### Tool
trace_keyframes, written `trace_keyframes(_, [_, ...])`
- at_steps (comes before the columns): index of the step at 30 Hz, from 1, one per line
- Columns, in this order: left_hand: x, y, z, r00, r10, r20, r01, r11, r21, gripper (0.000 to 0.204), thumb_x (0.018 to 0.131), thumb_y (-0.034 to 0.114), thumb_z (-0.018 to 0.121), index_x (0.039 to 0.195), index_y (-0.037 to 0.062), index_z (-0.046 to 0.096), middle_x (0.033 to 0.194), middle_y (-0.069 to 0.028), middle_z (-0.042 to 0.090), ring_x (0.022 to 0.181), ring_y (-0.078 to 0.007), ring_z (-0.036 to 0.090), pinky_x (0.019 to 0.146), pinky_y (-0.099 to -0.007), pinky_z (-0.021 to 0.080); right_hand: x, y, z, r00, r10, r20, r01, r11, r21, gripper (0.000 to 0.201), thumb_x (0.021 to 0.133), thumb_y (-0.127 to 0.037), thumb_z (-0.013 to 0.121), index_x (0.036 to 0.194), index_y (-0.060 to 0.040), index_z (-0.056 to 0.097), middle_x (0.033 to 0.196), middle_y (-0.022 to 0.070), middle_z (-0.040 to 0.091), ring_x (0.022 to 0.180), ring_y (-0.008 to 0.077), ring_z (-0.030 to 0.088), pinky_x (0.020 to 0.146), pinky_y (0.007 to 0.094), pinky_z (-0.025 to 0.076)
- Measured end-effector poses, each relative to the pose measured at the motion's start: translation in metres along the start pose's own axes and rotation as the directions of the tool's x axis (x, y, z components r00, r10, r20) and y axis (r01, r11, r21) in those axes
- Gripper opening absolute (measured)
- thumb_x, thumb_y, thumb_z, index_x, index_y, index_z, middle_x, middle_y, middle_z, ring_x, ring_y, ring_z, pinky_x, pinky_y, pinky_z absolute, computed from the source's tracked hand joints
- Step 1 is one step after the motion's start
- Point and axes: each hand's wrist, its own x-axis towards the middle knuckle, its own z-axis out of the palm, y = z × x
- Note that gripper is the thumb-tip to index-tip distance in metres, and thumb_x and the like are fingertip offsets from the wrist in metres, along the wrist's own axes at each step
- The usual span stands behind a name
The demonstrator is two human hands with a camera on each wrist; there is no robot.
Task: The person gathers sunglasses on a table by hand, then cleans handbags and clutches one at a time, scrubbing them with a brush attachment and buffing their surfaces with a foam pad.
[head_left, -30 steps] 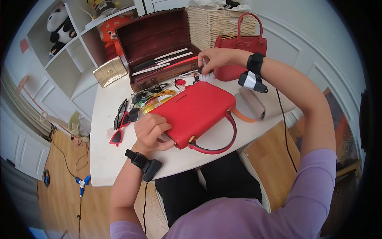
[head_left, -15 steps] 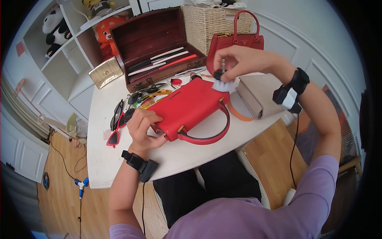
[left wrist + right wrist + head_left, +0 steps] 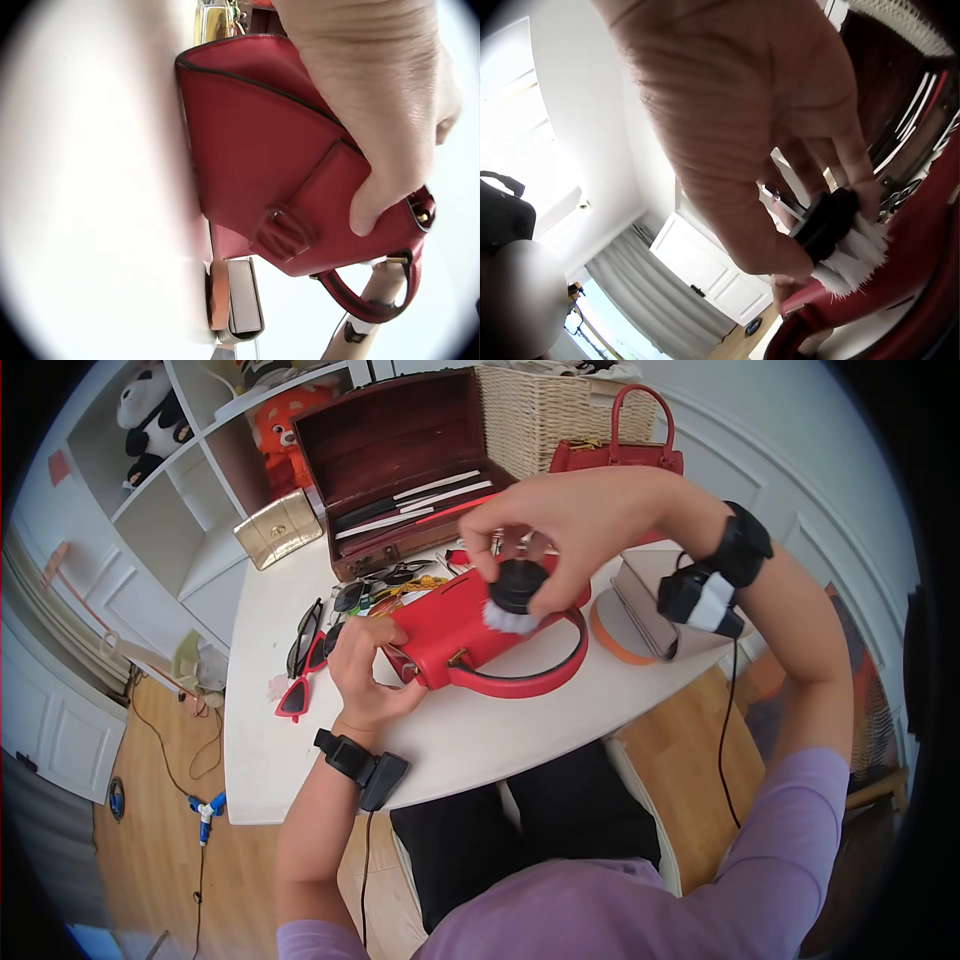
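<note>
A red handbag (image 3: 440, 622) leans back over the table, its curved handle (image 3: 530, 685) toward the body. My left hand (image 3: 368, 675) grips its left end. In the left wrist view the thumb presses the bag's buckled flap (image 3: 330, 195) while the fingers go over the other side, out of sight. My right hand (image 3: 595, 525) pinches a round black brush (image 3: 515, 588) between thumb and fingers. White bristles (image 3: 855, 259) point down onto the bag close to the handle, as the right wrist view shows.
Behind the bag stands an open dark wooden case (image 3: 400, 460) beside a wicker basket (image 3: 520, 420). Sunglasses (image 3: 305, 640) and a gold purse (image 3: 278, 530) lie at left. To the right are a beige purse (image 3: 640, 605) and a dark red handbag (image 3: 620, 455).
My right hand has brought the brush from the bag's far right corner toward the handle side. My left hand keeps its grip while the bag has tipped further upright.
</note>
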Motion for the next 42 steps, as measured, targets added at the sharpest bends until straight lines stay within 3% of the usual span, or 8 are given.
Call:
trace_keyframes(3, [-0.001, -0.002, 0.001, 0.999, -0.048, -0.01, 0.048, 0.999, 0.001, 0.037, 0.056, 0.014, 0.08, 0.083, 0.0041, 0.057, 0.08, -0.008, 0.06, 0.073, -0.0245, 0.058, 0.066, -0.033, 0.047, -0.017, -0.01, -0.014, 0.97, 0.238, 0.042, -0.219, 0.94, -0.261, 0.047, 0.064, -0.024, 0.081, 0.1, -0.0043, 0.058, 0.084, 0.0055, 0.062, 0.078, 0.0184, 0.059, 0.066, 0.0336, 0.046])
trace_keyframes(9, [-0.002, -0.002, -0.001, 0.987, -0.159, 0.011, 0.159, 0.987, -0.003, 0.046, 0.063, 0.015, 0.09, 0.091, 0.0031, 0.056, 0.088, -0.0061, 0.059, 0.082, -0.0183, 0.059, 0.075, -0.0306, 0.049, -0.005, -0.01, -0.007, 0.988, 0.146, -0.044, -0.144, 0.989, 0.032, 0.037, 0.067, -0.014, 0.08, 0.093, -0.0046, 0.055, 0.094, 0.0025, 0.06, 0.086, 0.0144, 0.06, 0.072, 0.0325, 0.05])
trace_keyframes(16, [0.003, 0.005, -0.002, 0.925, -0.378, -0.035, 0.375, 0.924, -0.069, 0.043, 0.068, 0.012, 0.088, 0.095, 0.0048, 0.056, 0.091, -0.0034, 0.059, 0.083, -0.0132, 0.058, 0.076, -0.0279, 0.049, -0.02, 0.023, -0.026, 0.902, 0.223, -0.37, -0.359, 0.863, -0.355, 0.032, 0.07, -0.015, 0.075, 0.092, -0.0052, 0.054, 0.087, 0.003, 0.06, 0.084, 0.0152, 0.058, 0.074, 0.0299, 0.048])
trace_keyframes(22, [0.006, 0.0, 0.0, 0.874, -0.481, -0.068, 0.474, 0.875, -0.102, 0.037, 0.073, 0.013, 0.085, 0.094, 0.0048, 0.056, 0.091, -0.0022, 0.058, 0.083, -0.0118, 0.059, 0.075, -0.0272, 0.05, -0.038, 0.023, 0.01, 0.83, 0.4, -0.388, -0.347, 0.916, 0.202, 0.035, 0.07, -0.012, 0.076, 0.094, -0.0048, 0.053, 0.094, 0.0044, 0.059, 0.083, 0.0103, 0.058, 0.07, 0.0259, 0.049])
trace_keyframes(24, [0.005, -0.001, 0.001, 0.869, -0.491, -0.069, 0.481, 0.869, -0.117, 0.036, 0.074, 0.013, 0.085, 0.094, 0.0047, 0.056, 0.09, -0.0021, 0.058, 0.083, -0.0117, 0.059, 0.075, -0.0269, 0.05, -0.034, 0.03, 0.028, 0.777, 0.25, -0.577, -0.249, 0.965, 0.083, 0.034, 0.071, -0.008, 0.076, 0.097, -0.0043, 0.053, 0.094, 0.0042, 0.058, 0.083, 0.0105, 0.058, 0.071, 0.0261, 0.051])
trace_keyframes(32, [0.004, -0.006, 0.004, 0.867, -0.489, -0.102, 0.476, 0.87, -0.127, 0.041, 0.07, 0.016, 0.087, 0.094, 0.0041, 0.056, 0.088, -0.0023, 0.06, 0.078, -0.0117, 0.058, 0.071, -0.0267, 0.05, 0.009, -0.023, 0.085, 0.763, -0.227, -0.605, 0.042, 0.952, -0.304, 0.036, 0.072, -0.007, 0.075, 0.102, -0.0059, 0.056, 0.1, 0.0068, 0.056, 0.085, 0.0211, 0.061, 0.076, 0.0313, 0.053])
trace_keyframes(34, [0.004, -0.006, 0.003, 0.876, -0.468, -0.114, 0.455, 0.881, -0.127, 0.04, 0.07, 0.014, 0.085, 0.095, 0.0038, 0.056, 0.089, -0.0026, 0.059, 0.079, -0.012, 0.058, 0.071, -0.0268, 0.051, 0.029, -0.034, 0.091, 0.636, -0.498, -0.59, 0.121, 0.819, -0.561, 0.037, 0.071, -0.008, 0.075, 0.103, -0.0067, 0.057, 0.103, 0.0093, 0.057, 0.09, 0.0255, 0.061, 0.077, 0.0333, 0.053])
trace_keyframes(42, [0.004, -0.009, 0.003, 0.796, -0.586, -0.148, 0.576, 0.81, -0.108, 0.028, 0.075, 0.007, 0.073, 0.095, 0.0021, 0.055, 0.088, -0.0034, 0.058, 0.08, -0.0131, 0.055, 0.07, -0.0252, 0.048, 0.075, -0.021, 0.119, 0.703, -0.509, -0.497, 0.042, 0.727, -0.685, 0.034, 0.071, -0.007, 0.071, 0.101, -0.0014, 0.057, 0.093, 0.0125, 0.055, 0.081, 0.0269, 0.063, 0.06, 0.0355, 0.055])
